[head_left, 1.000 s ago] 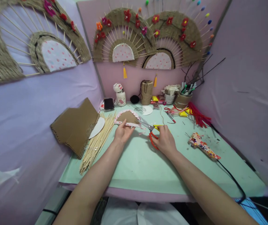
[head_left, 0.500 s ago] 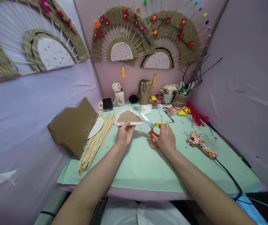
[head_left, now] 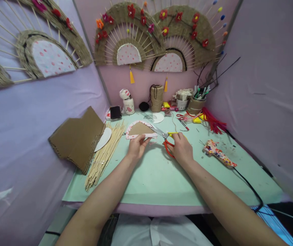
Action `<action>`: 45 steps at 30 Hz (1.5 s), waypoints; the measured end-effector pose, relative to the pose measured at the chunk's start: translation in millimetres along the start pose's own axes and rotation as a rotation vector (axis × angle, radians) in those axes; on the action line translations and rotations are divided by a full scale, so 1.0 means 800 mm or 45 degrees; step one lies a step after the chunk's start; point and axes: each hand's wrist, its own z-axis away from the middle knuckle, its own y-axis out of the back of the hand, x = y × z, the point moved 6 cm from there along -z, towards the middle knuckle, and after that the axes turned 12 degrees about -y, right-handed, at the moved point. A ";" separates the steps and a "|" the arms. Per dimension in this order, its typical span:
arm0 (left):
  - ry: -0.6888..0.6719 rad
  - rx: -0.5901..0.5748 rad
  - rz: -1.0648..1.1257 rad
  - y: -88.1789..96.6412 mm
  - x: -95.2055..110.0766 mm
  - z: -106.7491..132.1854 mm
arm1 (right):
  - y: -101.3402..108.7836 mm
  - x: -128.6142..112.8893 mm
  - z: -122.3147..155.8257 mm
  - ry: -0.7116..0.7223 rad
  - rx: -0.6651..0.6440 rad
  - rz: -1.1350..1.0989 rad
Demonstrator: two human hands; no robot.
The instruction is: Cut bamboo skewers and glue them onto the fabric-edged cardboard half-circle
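Observation:
My left hand (head_left: 137, 147) pinches the straight lower edge of a half-round cardboard piece (head_left: 141, 128), whose rim is wrapped in white fabric with pink spots. In my right hand (head_left: 180, 147) are scissors (head_left: 169, 147) with red and yellow handles, my fingers closed round them. The blades point up and left and lie at the right end of the cardboard piece. From here I cannot tell whether they touch the fabric. Small pink scraps (head_left: 152, 143) lie on the table below the blades.
Left lie thin wooden sticks (head_left: 105, 157), a white half-round card (head_left: 103, 140) and brown cardboard (head_left: 77, 136). A floral glue gun (head_left: 219, 153) with a black cord lies right. Twine (head_left: 157, 99), a pen holder (head_left: 196, 105) and red pipe cleaners (head_left: 214, 121) stand or lie at the back.
The view has shifted slightly. The scissors' blades look closer together, and their tips sit nearer the right end of the cardboard piece. Both hands keep their holds.

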 end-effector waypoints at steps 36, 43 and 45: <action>0.105 -0.151 -0.088 -0.002 -0.007 -0.001 | 0.008 0.008 0.000 0.002 -0.005 0.028; 0.047 -0.098 -0.089 0.000 -0.003 -0.005 | 0.009 0.008 0.001 0.035 -0.018 -0.019; -0.006 -0.064 -0.065 0.002 0.002 -0.008 | 0.010 0.008 0.002 0.028 -0.026 -0.030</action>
